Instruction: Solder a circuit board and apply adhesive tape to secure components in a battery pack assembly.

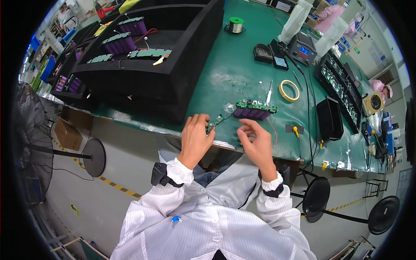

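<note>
Head view: near black bin (143, 74) and tape roll (289, 99), left hand (196, 139) pinches circuit strip (215, 122); right hand (257, 143) half-open, empty.

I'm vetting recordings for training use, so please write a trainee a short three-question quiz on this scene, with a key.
1. Which hand holds the small green circuit board?
2. True or false: the roll of yellow tape lies to the right of the purple battery pack.
3. What colour is the top of the solder spool? (a) red (b) green (c) white

Key: 1. the left hand; 2. true; 3. b
</note>
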{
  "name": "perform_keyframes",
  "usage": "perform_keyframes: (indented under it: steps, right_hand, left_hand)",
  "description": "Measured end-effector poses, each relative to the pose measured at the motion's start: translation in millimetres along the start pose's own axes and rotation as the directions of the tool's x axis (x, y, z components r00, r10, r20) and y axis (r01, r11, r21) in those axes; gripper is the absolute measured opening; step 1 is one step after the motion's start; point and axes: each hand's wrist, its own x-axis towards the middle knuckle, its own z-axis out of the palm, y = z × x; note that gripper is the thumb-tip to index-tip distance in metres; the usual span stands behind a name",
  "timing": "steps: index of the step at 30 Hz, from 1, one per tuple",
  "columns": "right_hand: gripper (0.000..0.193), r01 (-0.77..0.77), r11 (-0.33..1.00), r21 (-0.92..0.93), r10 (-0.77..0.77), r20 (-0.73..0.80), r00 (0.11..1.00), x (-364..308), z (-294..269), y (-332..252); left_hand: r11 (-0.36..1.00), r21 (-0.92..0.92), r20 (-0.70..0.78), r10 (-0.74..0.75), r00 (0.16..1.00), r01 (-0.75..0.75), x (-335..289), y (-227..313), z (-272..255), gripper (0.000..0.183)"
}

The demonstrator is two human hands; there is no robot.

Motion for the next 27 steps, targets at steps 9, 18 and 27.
perform_keyframes:
  steps: [9,18,27]
  right_hand:
    - [0.031,-0.209,0.967,0.143,0.198,0.084,0.977,33.4,42.2,19.2]
    - [0.018,-0.257,0.773,0.58,0.222,0.132,0.966,23.1,35.2,20.1]
    - [0.018,-0.328,0.686,0.65,0.278,0.183,0.943,16.4,23.9,-0.7]
  left_hand:
    - [0.988,0.045,0.278,-0.157,0.948,0.151,9.0,1.3,-5.0,0.025]
    - [0.858,-0.496,0.412,0.096,0.906,0.135,-9.5,-5.5,-37.9,0.098]
    - [0.854,-0.521,0.471,0.283,0.835,0.004,11.0,6.8,-38.0,0.108]
